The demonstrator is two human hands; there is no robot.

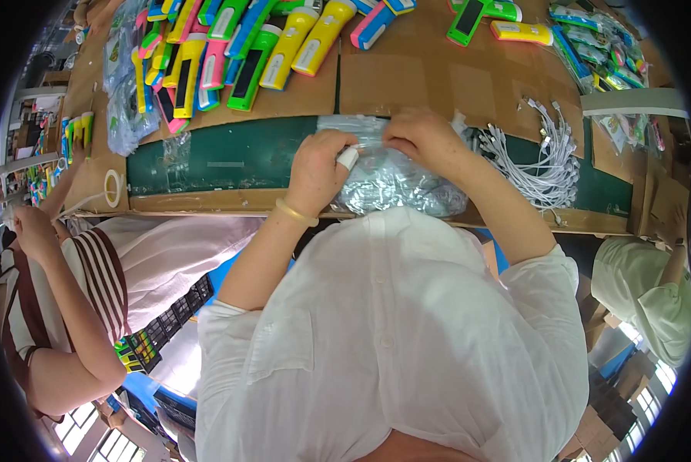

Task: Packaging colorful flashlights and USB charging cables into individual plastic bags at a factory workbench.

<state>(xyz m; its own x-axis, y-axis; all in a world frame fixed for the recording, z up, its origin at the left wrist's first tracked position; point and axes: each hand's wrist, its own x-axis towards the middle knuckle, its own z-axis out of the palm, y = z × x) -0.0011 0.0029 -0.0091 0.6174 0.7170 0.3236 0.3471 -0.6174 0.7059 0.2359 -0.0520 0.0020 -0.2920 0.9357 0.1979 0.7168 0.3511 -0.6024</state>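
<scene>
In front of my body lies a pile of clear plastic bags on the green strip of the table. My left hand is closed at the pile's left side, its fingertips pinching the edge of a clear bag. Something white, like a wrap, covers its thumb. From the right, my right hand reaches over the pile, fingers curled and pressed together on the same plastic. Its fingertips are partly hidden. To the right of that hand sits a bundle of white cables.
Many colourful flashlights are heaped at the far left on cardboard. A yellow flashlight and bagged flashlights lie far right. A tape roll stands at the left edge. Co-workers sit on both sides; one's hand shows left.
</scene>
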